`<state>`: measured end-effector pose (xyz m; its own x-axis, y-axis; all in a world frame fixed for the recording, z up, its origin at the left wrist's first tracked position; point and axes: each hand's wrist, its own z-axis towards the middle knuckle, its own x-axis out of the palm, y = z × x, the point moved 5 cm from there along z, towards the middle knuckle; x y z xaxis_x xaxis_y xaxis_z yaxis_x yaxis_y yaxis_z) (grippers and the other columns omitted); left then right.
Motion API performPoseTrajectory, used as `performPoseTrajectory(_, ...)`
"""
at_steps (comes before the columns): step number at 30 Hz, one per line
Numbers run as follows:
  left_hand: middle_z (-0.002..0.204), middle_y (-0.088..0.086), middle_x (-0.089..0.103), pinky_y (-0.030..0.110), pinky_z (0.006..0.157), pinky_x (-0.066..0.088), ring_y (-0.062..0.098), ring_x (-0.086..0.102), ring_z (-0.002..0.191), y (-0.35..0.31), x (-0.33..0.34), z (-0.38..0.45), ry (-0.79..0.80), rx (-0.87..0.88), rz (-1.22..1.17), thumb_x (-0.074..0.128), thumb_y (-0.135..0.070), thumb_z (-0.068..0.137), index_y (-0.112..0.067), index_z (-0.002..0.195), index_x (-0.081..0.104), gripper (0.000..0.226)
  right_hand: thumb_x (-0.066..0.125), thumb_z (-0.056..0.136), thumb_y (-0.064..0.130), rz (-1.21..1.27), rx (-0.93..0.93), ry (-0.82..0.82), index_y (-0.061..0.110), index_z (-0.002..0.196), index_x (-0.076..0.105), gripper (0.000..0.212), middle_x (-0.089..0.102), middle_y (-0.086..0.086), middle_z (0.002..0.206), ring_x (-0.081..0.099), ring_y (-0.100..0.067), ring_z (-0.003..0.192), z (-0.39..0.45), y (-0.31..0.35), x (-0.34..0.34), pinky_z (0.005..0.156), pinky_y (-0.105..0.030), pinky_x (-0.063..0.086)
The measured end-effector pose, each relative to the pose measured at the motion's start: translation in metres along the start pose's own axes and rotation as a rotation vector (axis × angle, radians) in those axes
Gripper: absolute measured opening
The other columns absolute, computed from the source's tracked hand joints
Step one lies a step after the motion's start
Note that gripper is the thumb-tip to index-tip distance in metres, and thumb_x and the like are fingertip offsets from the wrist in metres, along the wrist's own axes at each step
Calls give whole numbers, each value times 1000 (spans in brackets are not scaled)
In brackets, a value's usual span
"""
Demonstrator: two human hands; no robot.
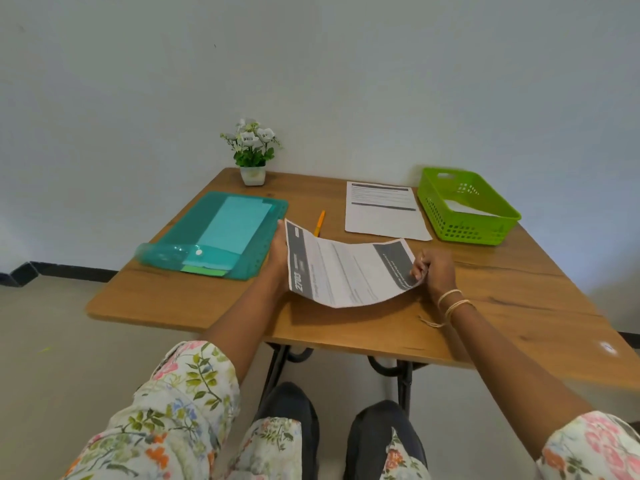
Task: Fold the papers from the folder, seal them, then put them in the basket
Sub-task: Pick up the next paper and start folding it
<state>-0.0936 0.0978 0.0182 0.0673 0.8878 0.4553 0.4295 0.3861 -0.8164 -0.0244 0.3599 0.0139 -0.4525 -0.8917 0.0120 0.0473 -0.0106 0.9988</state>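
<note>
Nearest me I see my floral sleeves and dark-trousered knees under the near edge of the wooden surface. My hands hold one printed paper above the near middle of the surface, sagging in a shallow curve between them. My right hand has its fingers curled, pinching the paper's right edge at the dark band; pale threads circle that wrist. My left hand is behind the paper's raised left edge, mostly hidden, so I cannot tell how its fingers lie, only that it holds that side up.

Left of the paper, a teal folder lies open on the surface with lighter sheets inside. Just beyond the paper, an orange pen lies partly hidden by it. Farther right, a second printed sheet lies flat, and just beside it at the far right stands the green basket, something white inside. At the far edge by the wall stands a small potted plant.
</note>
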Motion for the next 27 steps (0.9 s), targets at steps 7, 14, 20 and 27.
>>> performPoseTrajectory(7,103,15,68,40,72,57,28,68,86,0,-22,-4,-54,34,482,57,-16,95,-6,118,53,26,42,70,26,-808,-152,119,9,53,63,32,65,-9,62,59,-28,63,-7,6,0,61,-41,47)
performPoseTrajectory(14,110,13,64,31,61,53,19,64,81,3,-25,3,-31,128,689,58,0,89,-10,122,53,35,47,91,33,-1153,-204,277,18,102,66,26,66,-5,103,61,-24,94,-33,24,70,80,-32,47)
performPoseTrajectory(20,113,14,63,34,74,51,24,62,91,-15,-29,18,-106,227,786,59,1,87,-7,123,54,37,39,97,47,-1305,-257,529,26,145,34,53,28,-1,156,30,-24,141,-51,-12,128,115,-47,25)
performPoseTrajectory(27,119,10,63,31,72,54,22,64,94,-24,-39,32,-128,306,801,65,-8,86,-14,129,50,45,26,99,50,-1357,-323,467,27,150,21,57,13,-1,161,12,-23,148,-49,-27,142,118,-51,7)
